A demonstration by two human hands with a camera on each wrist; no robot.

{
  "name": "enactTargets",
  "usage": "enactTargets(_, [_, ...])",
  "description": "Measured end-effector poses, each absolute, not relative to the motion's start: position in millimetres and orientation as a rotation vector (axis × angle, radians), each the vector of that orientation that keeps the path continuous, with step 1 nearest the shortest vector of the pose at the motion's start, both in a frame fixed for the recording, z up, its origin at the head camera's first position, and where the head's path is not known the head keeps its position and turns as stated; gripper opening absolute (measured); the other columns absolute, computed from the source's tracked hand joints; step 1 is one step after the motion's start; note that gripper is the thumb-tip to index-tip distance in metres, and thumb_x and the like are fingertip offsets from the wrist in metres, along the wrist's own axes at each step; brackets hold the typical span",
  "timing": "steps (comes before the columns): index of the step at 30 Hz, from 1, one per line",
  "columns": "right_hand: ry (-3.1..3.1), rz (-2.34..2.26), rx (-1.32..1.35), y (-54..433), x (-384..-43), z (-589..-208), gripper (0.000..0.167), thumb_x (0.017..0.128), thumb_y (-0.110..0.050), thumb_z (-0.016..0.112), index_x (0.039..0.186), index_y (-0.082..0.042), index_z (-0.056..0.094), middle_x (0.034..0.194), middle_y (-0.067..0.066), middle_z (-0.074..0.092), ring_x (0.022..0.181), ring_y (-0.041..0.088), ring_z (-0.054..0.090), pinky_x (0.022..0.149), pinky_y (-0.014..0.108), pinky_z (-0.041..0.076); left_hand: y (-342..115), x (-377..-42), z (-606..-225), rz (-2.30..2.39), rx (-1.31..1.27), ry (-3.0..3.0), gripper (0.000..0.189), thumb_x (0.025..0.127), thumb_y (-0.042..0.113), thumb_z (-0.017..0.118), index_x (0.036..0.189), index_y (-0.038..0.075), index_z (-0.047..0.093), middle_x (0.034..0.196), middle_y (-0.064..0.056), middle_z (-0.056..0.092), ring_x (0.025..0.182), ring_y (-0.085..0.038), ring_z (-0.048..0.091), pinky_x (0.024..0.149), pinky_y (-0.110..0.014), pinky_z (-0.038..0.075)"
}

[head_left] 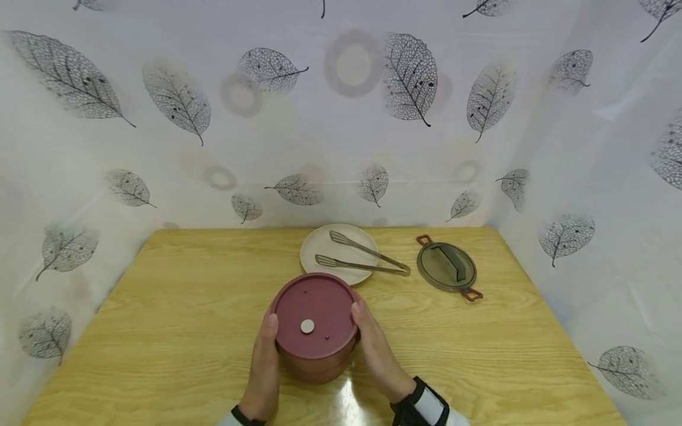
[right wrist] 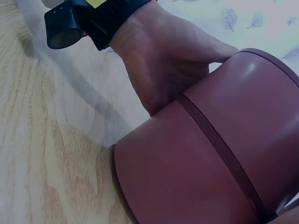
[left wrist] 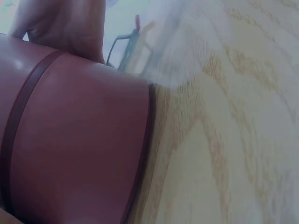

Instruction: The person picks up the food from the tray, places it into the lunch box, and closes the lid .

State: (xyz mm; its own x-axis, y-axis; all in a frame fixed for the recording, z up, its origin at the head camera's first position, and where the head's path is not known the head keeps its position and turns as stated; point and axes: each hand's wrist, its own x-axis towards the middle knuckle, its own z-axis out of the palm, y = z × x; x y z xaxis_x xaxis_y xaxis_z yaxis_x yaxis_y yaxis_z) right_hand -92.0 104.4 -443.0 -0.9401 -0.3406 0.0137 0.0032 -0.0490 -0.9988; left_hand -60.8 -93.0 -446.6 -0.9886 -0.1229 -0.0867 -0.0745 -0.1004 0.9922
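Note:
A round maroon lidded container (head_left: pixel 306 305), two-tiered with a darker band around its side, stands near the front middle of the wooden table. On its lid is a small white round button (head_left: pixel 307 326). My left hand (head_left: pixel 263 364) grips the container's left side, the thumb at the lid's rim. Opposite it, my right hand (head_left: pixel 379 355) holds the right side, thumb on the rim. The fingers beneath the rim are mostly hidden in the head view. In both wrist views the maroon wall (left wrist: pixel 79 135) fills much of the picture, its base edge close to the tabletop.
Behind the container lies a white plate (head_left: pixel 313 245) with metal tongs (head_left: pixel 391 267) across it, their bent end past the plate's right edge. Farther right sits a grey round lidded pan (head_left: pixel 437 272) with two reddish loop handles. Leaf-patterned sheets (head_left: pixel 319 136) surround the table (head_left: pixel 186 319).

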Motion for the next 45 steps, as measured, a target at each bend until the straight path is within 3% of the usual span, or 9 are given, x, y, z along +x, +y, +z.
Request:
enactTargets(9, [1.933,-2.082,-0.401,108,-95,-444,0.058,0.108,-0.046,0.026,0.159,-0.022,0.015,0.166,0.001,0.014,0.154,0.017,0.006,0.124,0.05,0.004,-100,-60,-443,-2.267,0.199,-2.095,0.061,0.106,0.047,0.032,0.158,0.017,0.02,0.163,-0.003,0.023,0.152,-0.015,0.015,0.125,-0.045,0.01])
enactTargets(12, [1.97,-2.085,-0.375,108,-95,-444,0.058,0.107,-0.046,0.03,0.159,-0.026,0.013,0.166,0.004,0.015,0.154,0.02,0.009,0.124,0.05,0.006,-103,-63,-440,-2.249,0.198,-2.087,0.056,0.106,0.041,0.04,0.157,0.023,0.025,0.163,0.0,0.025,0.151,-0.013,0.019,0.122,-0.027,0.021])
enactTargets(16, [2.03,-2.09,-0.364,107,-95,-443,0.056,0.107,-0.044,0.033,0.158,-0.031,0.016,0.166,0.005,0.018,0.153,0.02,0.015,0.124,0.043,0.011,-102,-63,-440,-2.256,0.161,-2.112,0.05,0.106,0.037,0.043,0.154,0.029,0.03,0.159,0.003,0.032,0.148,-0.012,0.027,0.107,-0.008,0.032])
enactTargets(22, [2.023,-2.095,-0.406,108,-95,-440,0.052,0.108,-0.04,0.033,0.157,-0.024,0.024,0.163,0.002,0.027,0.151,0.016,0.021,0.12,0.026,0.021,-103,-63,-441,-2.23,0.15,-2.162,0.05,0.107,0.04,0.037,0.154,0.025,0.029,0.16,0.0,0.031,0.148,-0.014,0.026,0.121,-0.036,0.025])
enactTargets(29, [2.061,-1.979,-0.445,118,-100,-435,0.053,0.107,-0.038,0.038,0.157,-0.022,0.027,0.162,0.003,0.029,0.151,0.019,0.022,0.123,0.044,0.018,-103,-67,-443,-2.197,0.152,-2.186,0.048,0.107,0.04,0.036,0.152,0.026,0.031,0.157,0.003,0.035,0.146,-0.013,0.03,0.119,-0.035,0.029])
enactTargets(35, [2.254,-1.899,-0.609,157,-115,-421,0.045,0.109,-0.032,0.036,0.151,-0.017,0.041,0.152,0.009,0.046,0.139,0.027,0.046,0.115,0.05,0.036,-100,-70,-445,-2.224,0.118,-2.165,0.048,0.107,0.04,0.036,0.152,0.025,0.031,0.157,0.001,0.035,0.147,-0.015,0.03,0.12,-0.042,0.025])
enactTargets(37, [2.37,-1.922,-0.645,176,-124,-414,0.042,0.109,-0.028,0.035,0.146,-0.012,0.047,0.147,0.013,0.051,0.134,0.029,0.051,0.112,0.042,0.041,-100,-70,-445,-2.227,0.113,-2.157,0.049,0.107,0.04,0.036,0.153,0.024,0.031,0.157,0.0,0.035,0.147,-0.016,0.03,0.119,-0.039,0.027])
enactTargets(41, [2.701,-1.843,-0.635,217,-146,-403,0.04,0.109,-0.022,0.037,0.142,-0.006,0.052,0.142,0.016,0.054,0.131,0.026,0.051,0.103,0.017,0.043,-101,-69,-447,-2.214,0.1,-2.138,0.046,0.107,0.038,0.036,0.151,0.026,0.033,0.155,0.001,0.037,0.145,-0.014,0.033,0.111,-0.017,0.034])
enactTargets(45, [3.004,-1.603,-0.577,248,-166,-401,0.04,0.108,-0.021,0.04,0.143,-0.003,0.05,0.142,0.021,0.05,0.131,0.036,0.048,0.102,0.036,0.044,-102,-69,-449,-2.212,0.082,-2.112,0.044,0.107,0.034,0.036,0.15,0.026,0.035,0.154,0.001,0.039,0.144,-0.013,0.035,0.105,-0.008,0.034])
